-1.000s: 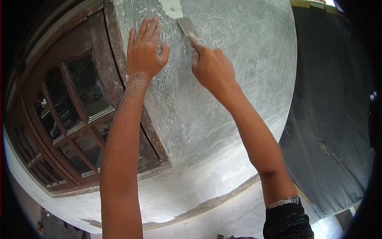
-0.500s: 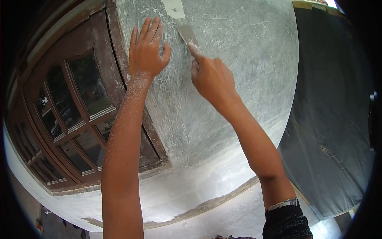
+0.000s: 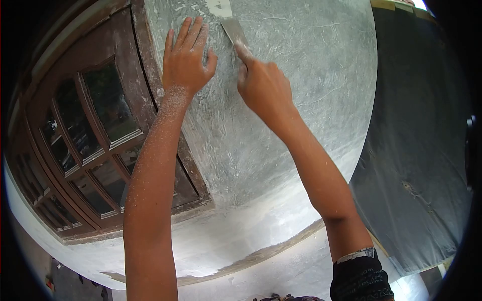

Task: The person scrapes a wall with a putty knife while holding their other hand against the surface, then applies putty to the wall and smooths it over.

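My right hand (image 3: 266, 90) is closed around a putty knife (image 3: 234, 33), with the index finger stretched along its blade. The blade lies against the grey wall (image 3: 301, 65), its tip at the lower edge of a pale patch (image 3: 219, 7) near the top. To the left, my left hand (image 3: 187, 61) rests flat on the wall with its fingers spread, beside the window frame. White dust covers its wrist and forearm. The putty knife's handle is hidden inside my right hand. Rough scrape marks cover the wall around both hands.
A brown wooden window (image 3: 100, 115) with several glass panes fills the left side. Dark sheeting (image 3: 416, 130) hangs at the right. A white lower band of wall (image 3: 221, 241) curves below, with a ledge beneath it.
My right hand and the putty knife have moved slightly up and left, and the blade's tip now covers the lower edge of the pale patch. My left hand stays nearly in place.
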The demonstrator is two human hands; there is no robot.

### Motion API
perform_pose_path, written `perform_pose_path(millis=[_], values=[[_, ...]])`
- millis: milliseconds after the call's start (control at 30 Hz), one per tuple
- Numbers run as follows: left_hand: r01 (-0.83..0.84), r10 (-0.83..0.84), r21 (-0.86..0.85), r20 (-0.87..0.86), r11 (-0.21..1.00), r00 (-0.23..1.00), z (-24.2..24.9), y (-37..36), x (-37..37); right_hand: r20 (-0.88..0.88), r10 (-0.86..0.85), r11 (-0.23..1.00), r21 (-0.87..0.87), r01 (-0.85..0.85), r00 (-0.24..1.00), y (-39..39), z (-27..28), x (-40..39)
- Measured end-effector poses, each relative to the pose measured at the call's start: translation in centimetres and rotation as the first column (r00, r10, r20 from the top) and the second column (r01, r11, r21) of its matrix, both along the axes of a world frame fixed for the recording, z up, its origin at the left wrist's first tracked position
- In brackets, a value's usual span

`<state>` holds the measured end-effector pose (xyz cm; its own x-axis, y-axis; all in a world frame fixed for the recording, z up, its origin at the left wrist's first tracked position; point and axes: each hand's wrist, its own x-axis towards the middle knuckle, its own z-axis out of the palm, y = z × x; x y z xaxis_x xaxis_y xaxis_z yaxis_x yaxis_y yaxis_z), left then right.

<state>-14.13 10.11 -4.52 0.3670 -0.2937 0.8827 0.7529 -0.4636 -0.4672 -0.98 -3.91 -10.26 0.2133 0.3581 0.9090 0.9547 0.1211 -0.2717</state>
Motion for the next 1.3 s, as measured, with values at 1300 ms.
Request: perform_pose_path(millis=[1300], values=[[0.059, -0.059, -0.023, -0.005, 0.998, 0.998, -0.1, -0.3, 0.0, 0.017, -0.077, 0.996, -0.049, 0.078, 0.997, 0.7, -2.1, 1.9]])
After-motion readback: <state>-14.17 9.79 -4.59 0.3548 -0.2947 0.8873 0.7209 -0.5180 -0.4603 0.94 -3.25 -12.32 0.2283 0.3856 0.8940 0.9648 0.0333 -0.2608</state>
